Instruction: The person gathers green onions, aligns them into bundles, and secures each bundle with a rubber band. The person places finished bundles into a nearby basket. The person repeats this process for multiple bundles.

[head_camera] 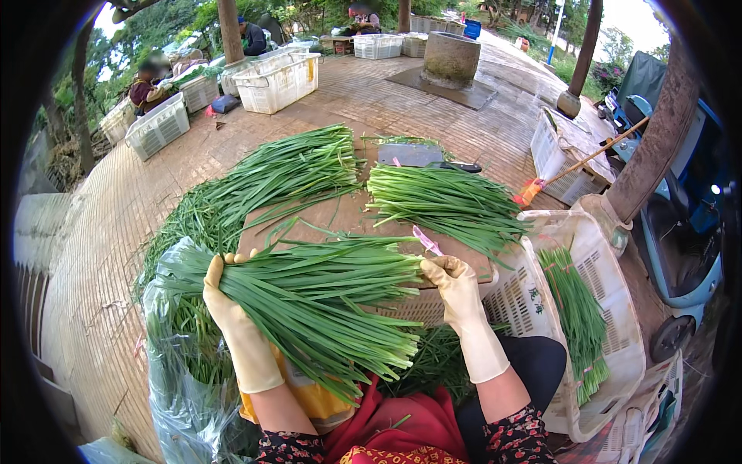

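My left hand (232, 296), in a cream rubber glove, is closed around the leafy part of a wide bunch of garlic chives (324, 290), fanned out over my lap. My right hand (458, 284), gloved alike, pinches pale stalk ends at the bunch's right side. Just above its fingers shows a pink tie strip (428, 240); whether it is held I cannot tell. Beyond the bunch is a brown board (348, 211) on an upturned crate. A trimmed pile of chives (440, 203) lies at its right, a looser heap (290, 168) at its left. Behind them rests a cleaver (410, 154).
To my right, a white plastic crate (522, 284) holds tied chive bundles (574, 319). A clear plastic bag (185, 371) of chives stands left. A broom handle (597, 153), wooden post (655, 133) and blue scooter (678, 243) are farther right. Several people sit among crates (278, 84) behind.
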The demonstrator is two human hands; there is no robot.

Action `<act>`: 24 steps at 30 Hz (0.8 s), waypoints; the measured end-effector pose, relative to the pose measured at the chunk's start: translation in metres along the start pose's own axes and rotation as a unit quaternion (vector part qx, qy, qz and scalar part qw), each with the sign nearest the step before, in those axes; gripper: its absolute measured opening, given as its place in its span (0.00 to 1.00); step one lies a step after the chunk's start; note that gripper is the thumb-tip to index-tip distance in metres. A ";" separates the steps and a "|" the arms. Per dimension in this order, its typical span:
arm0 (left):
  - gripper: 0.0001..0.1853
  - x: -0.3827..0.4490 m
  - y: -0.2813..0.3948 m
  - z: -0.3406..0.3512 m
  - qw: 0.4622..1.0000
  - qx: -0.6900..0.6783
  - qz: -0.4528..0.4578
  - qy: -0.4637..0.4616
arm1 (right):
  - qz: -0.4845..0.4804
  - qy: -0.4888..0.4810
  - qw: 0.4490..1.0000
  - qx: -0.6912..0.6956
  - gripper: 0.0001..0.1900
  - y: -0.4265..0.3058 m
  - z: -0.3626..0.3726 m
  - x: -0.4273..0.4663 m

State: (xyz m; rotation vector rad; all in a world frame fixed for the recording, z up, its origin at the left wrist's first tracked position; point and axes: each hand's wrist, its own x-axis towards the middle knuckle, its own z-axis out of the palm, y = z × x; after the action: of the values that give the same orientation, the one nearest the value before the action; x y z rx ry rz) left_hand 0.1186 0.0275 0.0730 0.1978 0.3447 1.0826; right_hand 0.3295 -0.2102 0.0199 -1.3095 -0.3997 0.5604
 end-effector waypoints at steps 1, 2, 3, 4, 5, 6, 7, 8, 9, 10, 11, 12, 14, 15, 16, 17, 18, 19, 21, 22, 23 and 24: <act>0.05 0.001 0.000 -0.001 1.000 -0.005 0.006 0.007 | 0.006 0.005 1.000 -0.012 0.07 -0.003 0.001 -0.002; 0.06 -0.001 -0.002 -0.002 1.000 0.007 0.015 0.007 | 0.012 0.011 1.000 -0.025 0.07 -0.004 0.001 -0.003; 0.06 0.000 -0.002 -0.002 1.000 0.006 0.014 0.013 | 0.016 0.019 1.000 -0.003 0.06 -0.001 -0.003 -0.002; 0.06 0.001 -0.003 -0.004 1.000 0.005 0.014 0.019 | 0.020 0.027 0.999 0.019 0.06 0.004 -0.010 -0.001; 0.06 0.002 -0.003 -0.005 1.000 0.005 0.014 0.025 | 0.024 0.034 0.998 0.041 0.06 0.007 -0.015 -0.002; 0.06 0.004 -0.004 -0.006 0.999 0.002 0.014 0.032 | 0.021 0.079 0.995 0.054 0.05 0.009 -0.019 -0.005; 0.06 0.004 -0.003 -0.005 0.999 0.001 0.016 0.034 | 0.017 0.097 0.995 0.019 0.04 0.013 -0.027 -0.008; 0.06 0.004 -0.002 -0.005 0.999 -0.001 0.018 0.037 | 0.033 0.097 0.994 -0.048 0.04 0.016 -0.033 -0.011; 0.06 0.004 0.000 -0.004 0.999 -0.001 0.021 0.038 | 0.050 0.097 0.988 -0.114 0.04 0.017 -0.034 -0.017; 0.06 0.005 0.001 -0.007 0.999 -0.011 0.013 0.036 | 0.036 0.038 0.997 -0.060 0.04 0.020 -0.031 -0.022; 0.06 0.007 0.001 -0.011 0.999 -0.021 0.005 0.035 | 0.008 -0.024 1.000 -0.017 0.07 0.023 -0.026 -0.028; 0.06 0.008 0.001 -0.011 0.999 -0.029 -0.006 0.029 | 0.012 -0.047 0.999 0.001 0.09 0.016 -0.008 -0.032; 0.06 0.005 -0.003 -0.006 0.998 -0.025 0.008 0.058 | 0.024 -0.088 0.996 0.011 0.13 0.015 0.008 -0.029; 0.06 0.004 -0.004 -0.004 0.997 -0.024 0.017 0.070 | 0.031 -0.108 0.994 0.002 0.15 0.020 0.010 -0.023; 0.06 0.005 -0.002 -0.008 0.998 -0.010 0.019 0.067 | 0.006 -0.101 0.995 -0.012 0.16 0.023 0.011 -0.021; 0.06 0.008 -0.001 -0.009 0.998 -0.017 0.025 0.054 | 0.015 -0.096 0.995 -0.022 0.16 0.023 0.009 -0.019; 0.06 0.006 0.001 -0.008 0.998 -0.012 0.030 0.055 | 0.036 -0.103 0.993 -0.044 0.16 0.015 0.012 -0.022; 0.06 0.002 0.000 -0.007 0.998 -0.005 0.032 0.059 | 0.060 -0.107 0.990 -0.067 0.16 0.009 0.013 -0.027; 0.06 -0.004 -0.002 0.002 0.998 -0.002 0.028 0.062 | 0.077 -0.099 0.988 -0.092 0.16 0.005 0.013 -0.031; 0.06 -0.005 -0.004 0.004 0.998 -0.003 0.026 0.062 | 0.084 -0.094 0.986 -0.105 0.16 0.003 0.012 -0.032; 0.06 -0.004 -0.004 0.002 0.998 -0.005 0.024 0.058 | 0.078 -0.100 0.990 -0.058 0.17 0.003 0.011 -0.034; 0.06 -0.003 -0.004 0.000 0.998 -0.007 0.022 0.053 | 0.071 -0.105 0.992 -0.010 0.17 0.003 0.010 -0.035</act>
State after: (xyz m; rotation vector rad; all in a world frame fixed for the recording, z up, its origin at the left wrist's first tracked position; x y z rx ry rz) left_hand 0.1205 0.0226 0.0718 0.1360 0.4304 1.1407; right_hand 0.2951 -0.2221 0.0202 -1.3101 -0.4878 0.8200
